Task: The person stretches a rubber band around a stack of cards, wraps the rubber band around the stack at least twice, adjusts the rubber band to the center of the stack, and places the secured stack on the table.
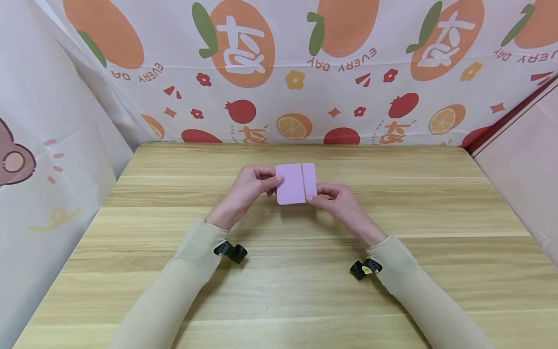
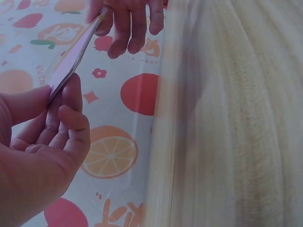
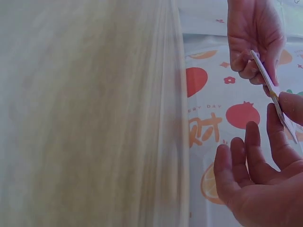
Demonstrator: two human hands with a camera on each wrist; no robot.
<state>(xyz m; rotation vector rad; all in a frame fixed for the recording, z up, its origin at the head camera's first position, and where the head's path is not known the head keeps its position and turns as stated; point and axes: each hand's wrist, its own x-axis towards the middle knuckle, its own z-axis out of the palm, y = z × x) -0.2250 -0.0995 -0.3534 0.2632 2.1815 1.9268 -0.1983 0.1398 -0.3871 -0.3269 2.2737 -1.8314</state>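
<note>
A thin, square lilac stack of cards (image 1: 289,186) with rounded corners is held above the far half of the table. A narrow tan rubber band (image 1: 303,182) runs across it near its right side. My left hand (image 1: 253,189) pinches the left edge, thumb on the front face and fingers behind. At the lower right corner my right hand (image 1: 337,201) pinches it, the thumb close to the band. Seen nearly edge-on in the left wrist view, the stack (image 2: 71,61) shows thin layers. The right wrist view shows the right hand's other fingers (image 3: 253,142) spread away from the stack.
The wood-grain table (image 1: 279,291) spans the space under both arms. Behind it hangs a white curtain (image 1: 270,106) printed with fruit and flowers, and another white cloth (image 1: 56,121) hangs at the left. Each wrist carries a small black camera (image 1: 235,253).
</note>
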